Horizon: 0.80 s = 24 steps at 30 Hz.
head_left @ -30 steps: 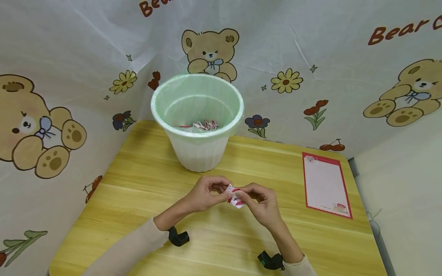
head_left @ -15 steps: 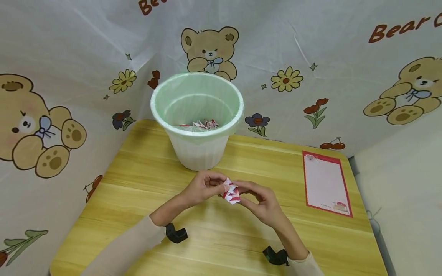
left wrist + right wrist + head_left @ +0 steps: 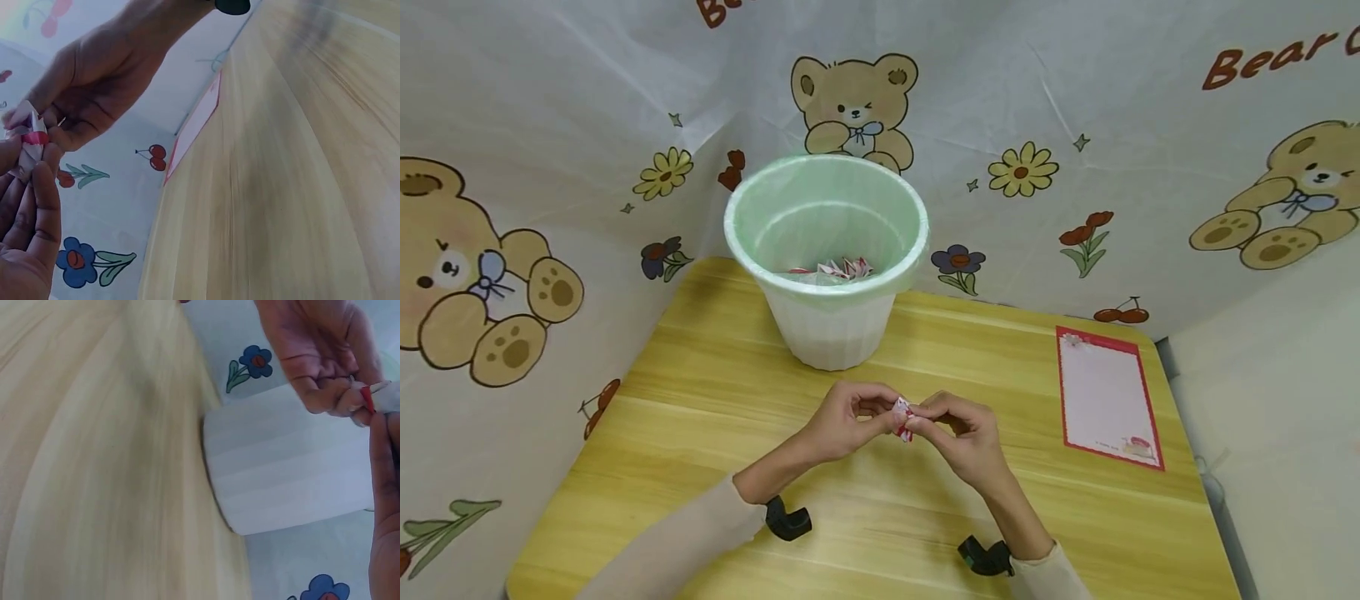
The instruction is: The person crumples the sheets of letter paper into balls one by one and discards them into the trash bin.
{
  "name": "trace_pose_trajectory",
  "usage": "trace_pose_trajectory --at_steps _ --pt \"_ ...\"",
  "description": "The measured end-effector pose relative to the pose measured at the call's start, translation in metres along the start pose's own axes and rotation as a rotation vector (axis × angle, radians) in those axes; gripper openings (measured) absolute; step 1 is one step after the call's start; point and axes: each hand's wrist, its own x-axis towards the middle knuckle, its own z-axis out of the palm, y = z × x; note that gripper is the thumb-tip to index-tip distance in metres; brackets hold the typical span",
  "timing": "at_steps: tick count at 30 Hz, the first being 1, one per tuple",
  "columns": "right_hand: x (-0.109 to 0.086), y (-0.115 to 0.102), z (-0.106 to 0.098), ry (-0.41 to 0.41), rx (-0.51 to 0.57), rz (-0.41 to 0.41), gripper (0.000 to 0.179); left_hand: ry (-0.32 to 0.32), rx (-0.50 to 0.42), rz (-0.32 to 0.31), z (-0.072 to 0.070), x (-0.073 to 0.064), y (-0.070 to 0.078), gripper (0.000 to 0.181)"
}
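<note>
In the head view, a small crumpled piece of white paper with red markings (image 3: 902, 419) is held above the table between both hands. My left hand (image 3: 838, 425) pinches it from the left with thumb and fingers. From the right, thumb and fingertips of my right hand (image 3: 970, 437) pinch its other side. Seen from the left wrist, the paper (image 3: 34, 137) shows creased white folds and a red band. The right wrist view has the paper (image 3: 384, 397) partly cut off at the frame edge, and fingers cover much of it.
Behind the hands stands a white bin (image 3: 831, 329) lined with a green bag, with red and white crumpled paper (image 3: 846, 269) inside. A flat red-bordered sheet (image 3: 1108, 400) lies at the table's right. A bear-print curtain (image 3: 985, 75) borders the wooden table (image 3: 700, 400).
The paper was turned and shown wider half a second ago, with the right fingers looser about it. Now both hands pinch it, and it looks narrower and more squeezed.
</note>
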Motion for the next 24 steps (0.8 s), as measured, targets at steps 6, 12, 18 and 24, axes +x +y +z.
trace_pose_trajectory --at_steps 6,12,18,24 --pt "-0.004 0.007 0.004 0.052 -0.015 0.099 0.022 0.045 -0.01 0.017 0.001 -0.002 -0.004 0.009" --pt "-0.01 0.012 0.006 0.09 -0.002 0.136 0.02 0.049 -0.042 -0.004 0.001 -0.003 -0.003 0.009" --pt "-0.009 0.011 0.006 0.105 0.013 0.111 0.018 0.064 -0.066 -0.012 0.002 -0.004 -0.002 0.009" --pt "-0.007 0.007 0.001 0.076 0.068 0.163 0.015 0.091 -0.013 -0.037 0.004 -0.004 0.002 0.011"
